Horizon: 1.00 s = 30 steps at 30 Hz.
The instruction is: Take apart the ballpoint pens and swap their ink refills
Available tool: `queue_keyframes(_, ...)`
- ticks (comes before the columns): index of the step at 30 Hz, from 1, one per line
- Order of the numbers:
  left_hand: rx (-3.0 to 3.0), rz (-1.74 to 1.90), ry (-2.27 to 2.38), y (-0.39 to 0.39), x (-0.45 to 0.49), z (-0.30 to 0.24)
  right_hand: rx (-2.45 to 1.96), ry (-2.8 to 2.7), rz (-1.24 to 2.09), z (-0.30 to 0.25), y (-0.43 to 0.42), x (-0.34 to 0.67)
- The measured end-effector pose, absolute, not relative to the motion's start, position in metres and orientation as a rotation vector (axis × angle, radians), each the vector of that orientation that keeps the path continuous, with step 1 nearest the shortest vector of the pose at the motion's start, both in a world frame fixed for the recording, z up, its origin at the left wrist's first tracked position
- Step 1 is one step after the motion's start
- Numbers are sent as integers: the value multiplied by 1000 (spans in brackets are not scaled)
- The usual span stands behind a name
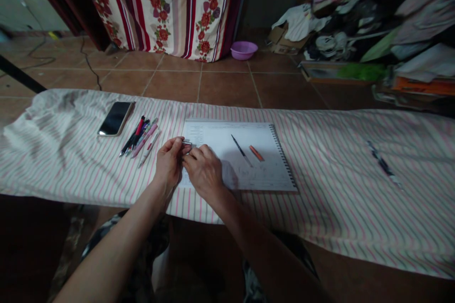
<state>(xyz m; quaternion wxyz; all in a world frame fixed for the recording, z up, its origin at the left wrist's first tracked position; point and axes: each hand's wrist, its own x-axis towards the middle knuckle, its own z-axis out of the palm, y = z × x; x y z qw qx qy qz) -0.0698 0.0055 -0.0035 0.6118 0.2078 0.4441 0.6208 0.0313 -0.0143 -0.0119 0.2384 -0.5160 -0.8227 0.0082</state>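
My left hand (169,160) is closed, pinching a small silvery pen part (186,143) between thumb and fingertips over the notebook's left edge. Right beside it, my right hand (204,168) has its fingers curled together, and whatever they hold is hidden. Under both hands lies a spiral notebook (227,132) with faint writing on its page. On that page rest a thin dark pen refill (241,150) with a clear end and a short orange pen barrel (256,153). Left of my hands is a pile of several pens (140,135), with a white pen (148,149) at its near side.
A phone (115,118) lies on the striped cloth (334,151) at the left. Far to the right is a black-and-white pen (384,165). Beyond the table, a purple basin (243,50) stands on the tiled floor by a flowered curtain (174,4); clothes (300,21) are heaped at right.
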Motion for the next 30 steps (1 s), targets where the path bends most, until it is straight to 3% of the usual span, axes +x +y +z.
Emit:
queue_keyframes(8, 466, 1475, 1022, 10, -72, -1, -1356, -2139, 203, 2, -16, 41)
queue_keyframes(17, 681, 1471, 1096, 10, -60, -4, -1310, -1128, 1148, 7, -5, 99)
queue_keyframes(24, 739, 1525, 1162, 7, -48, -2, -1038, -539, 1371, 26, -8, 151)
queue_keyframes(30, 808, 1480, 1237, 4, -39, 5, -1181, -587, 1398, 18, -9, 167)
